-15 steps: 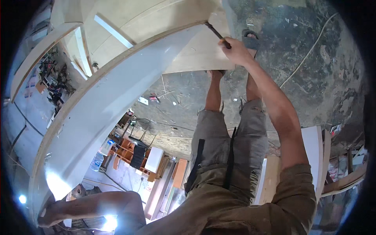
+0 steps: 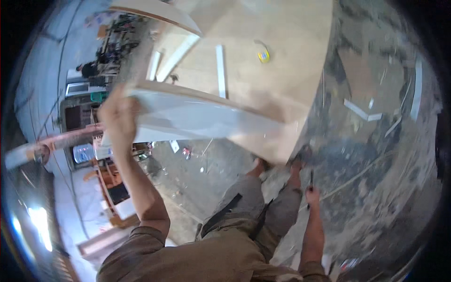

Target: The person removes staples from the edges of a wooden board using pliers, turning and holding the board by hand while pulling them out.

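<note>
My left hand (image 2: 120, 115), smeared by motion, is closed on the near left end of a long board (image 2: 197, 115) with a pale grey face and a bare wooden edge. The board stands on edge across a large light plywood sheet (image 2: 291, 66), its far end close to the sheet's corner by my feet. Low at my right side, my right hand (image 2: 312, 195) is closed around a slim dark hand tool (image 2: 311, 178), held upright away from the board. The tool's exact kind cannot be made out.
On the plywood lie a yellow tape measure (image 2: 263, 56) and several white strips, one (image 2: 221, 70) near the board. A curved panel (image 2: 162, 11) rises at the far left. White offcuts (image 2: 361, 112) and a cable lie on the stained floor at right. Wooden furniture (image 2: 112, 188) stands at left.
The tool in my right hand has left the board's far end and dropped to my side. My left hand has come up with the board's near end, and the view has turned.
</note>
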`<state>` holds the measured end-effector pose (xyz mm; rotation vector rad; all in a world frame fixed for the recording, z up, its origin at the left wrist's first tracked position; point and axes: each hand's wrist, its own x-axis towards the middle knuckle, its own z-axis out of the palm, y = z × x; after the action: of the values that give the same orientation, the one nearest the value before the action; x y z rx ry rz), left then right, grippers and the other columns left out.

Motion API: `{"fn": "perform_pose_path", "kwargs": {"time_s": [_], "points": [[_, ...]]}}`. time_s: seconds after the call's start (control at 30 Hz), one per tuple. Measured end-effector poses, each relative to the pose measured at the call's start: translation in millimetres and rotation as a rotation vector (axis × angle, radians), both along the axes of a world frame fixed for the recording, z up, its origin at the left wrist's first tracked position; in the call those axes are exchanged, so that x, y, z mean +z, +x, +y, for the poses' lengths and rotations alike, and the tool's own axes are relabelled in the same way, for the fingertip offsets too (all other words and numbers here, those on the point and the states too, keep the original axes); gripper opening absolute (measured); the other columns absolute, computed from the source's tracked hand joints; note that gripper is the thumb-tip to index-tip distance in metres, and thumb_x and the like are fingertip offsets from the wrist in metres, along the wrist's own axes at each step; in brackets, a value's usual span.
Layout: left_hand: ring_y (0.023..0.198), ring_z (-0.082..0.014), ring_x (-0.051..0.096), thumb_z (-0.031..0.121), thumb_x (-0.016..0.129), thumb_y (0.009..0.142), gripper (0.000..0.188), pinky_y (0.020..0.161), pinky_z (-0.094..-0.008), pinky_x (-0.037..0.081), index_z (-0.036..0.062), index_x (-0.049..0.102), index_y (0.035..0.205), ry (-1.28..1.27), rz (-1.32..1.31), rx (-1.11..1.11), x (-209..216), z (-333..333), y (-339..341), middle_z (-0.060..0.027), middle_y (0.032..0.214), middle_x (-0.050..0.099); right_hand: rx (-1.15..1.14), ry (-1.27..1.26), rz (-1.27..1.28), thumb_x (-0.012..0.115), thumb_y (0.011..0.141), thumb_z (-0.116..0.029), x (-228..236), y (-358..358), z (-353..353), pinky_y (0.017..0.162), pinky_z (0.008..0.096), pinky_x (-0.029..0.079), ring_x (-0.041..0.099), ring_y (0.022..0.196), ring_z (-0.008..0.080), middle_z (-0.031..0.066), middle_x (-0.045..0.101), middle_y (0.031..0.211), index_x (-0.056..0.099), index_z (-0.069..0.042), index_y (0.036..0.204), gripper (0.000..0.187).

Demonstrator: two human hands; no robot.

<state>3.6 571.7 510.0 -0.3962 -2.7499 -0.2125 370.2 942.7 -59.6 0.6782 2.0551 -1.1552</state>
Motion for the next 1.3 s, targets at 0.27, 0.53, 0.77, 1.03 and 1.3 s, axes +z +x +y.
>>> {"fn": "perform_pose_path", "kwargs": {"time_s": [0.27, 0.53, 0.77, 1.03, 1.3], "points": [[0.072, -0.0228, 0.066, 0.038, 0.072, 0.083, 0.034, 0.066, -0.0346, 0.049, 0.0045, 0.068, 0.089, 0.319, -0.159, -0.048, 12.3, 20.4, 3.5, -0.0103, 0.076, 0.068, -0.051, 0.424, -0.330, 0.063, 0.087, -0.026, 17.2, 20.3, 116.4, 0.078, 0.0473, 0.054, 0.069, 0.092, 0.0340, 0.0199, 0.069, 0.093, 0.067, -0.005, 0.106, 0.029], [0.075, -0.0325, 0.067, 0.055, 0.071, 0.079, 0.044, 0.065, -0.0416, 0.051, 0.0114, 0.070, 0.083, 0.087, 0.040, 0.010, -5.3, 28.3, 0.9, -0.0115, 0.077, 0.069, -0.294, 0.235, 0.056, 0.065, 0.082, -0.014, 107.5, -98.1, 86.6, 0.061, 0.0366, 0.048, 0.063, 0.067, 0.0198, 0.0106, 0.068, 0.079, 0.071, -0.002, 0.098, 0.020], [0.071, -0.0337, 0.068, 0.056, 0.060, 0.089, 0.048, 0.064, -0.0460, 0.053, 0.0095, 0.067, 0.086, 0.173, 0.070, -0.145, -17.7, 33.0, -17.9, -0.0129, 0.076, 0.069, -0.136, 0.274, 0.333, 0.066, 0.081, -0.026, 97.3, -108.4, -2.1, 0.057, 0.0366, 0.048, 0.063, 0.060, 0.0189, 0.0083, 0.069, 0.074, 0.071, -0.004, 0.088, 0.024], [0.081, -0.0354, 0.069, 0.055, 0.059, 0.090, 0.050, 0.072, -0.0470, 0.054, 0.0062, 0.069, 0.091, 0.101, -0.054, -0.207, -5.8, 27.4, -23.1, -0.0176, 0.085, 0.070, 0.057, 0.208, 0.233, 0.071, 0.078, -0.029, 164.5, -39.1, -121.2, 0.071, 0.0351, 0.054, 0.070, 0.076, 0.0226, 0.0143, 0.073, 0.086, 0.074, -0.007, 0.101, 0.032], [0.087, -0.0392, 0.069, 0.055, 0.059, 0.090, 0.056, 0.077, -0.0498, 0.054, 0.0000, 0.067, 0.097, 0.006, -0.202, -0.343, 10.0, 29.3, -53.9, -0.0245, 0.091, 0.070, -0.464, 0.297, 0.138, 0.070, 0.080, -0.020, 112.9, 61.5, -136.5, 0.059, 0.0356, 0.051, 0.065, 0.063, 0.0186, 0.0105, 0.068, 0.071, 0.074, -0.005, 0.093, 0.021]]}}
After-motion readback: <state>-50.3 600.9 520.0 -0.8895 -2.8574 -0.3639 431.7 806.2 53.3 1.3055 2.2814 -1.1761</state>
